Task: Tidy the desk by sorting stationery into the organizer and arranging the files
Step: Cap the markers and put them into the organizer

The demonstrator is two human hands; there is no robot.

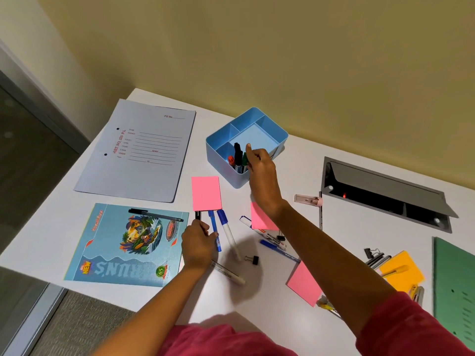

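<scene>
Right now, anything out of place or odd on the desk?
Yes. A pink note lies over the tips of three markers. A pen rests on the notebook. The desk's cable hatch is open.

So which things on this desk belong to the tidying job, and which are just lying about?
Part of the job:
- blue organizer
- markers in the organizer
- right hand at the green marker
- left hand on the black-capped marker
- blue-capped marker
- pink sticky notes
- grey file
- green file
- binder clip

Just lying about:
- desk cable hatch
</scene>
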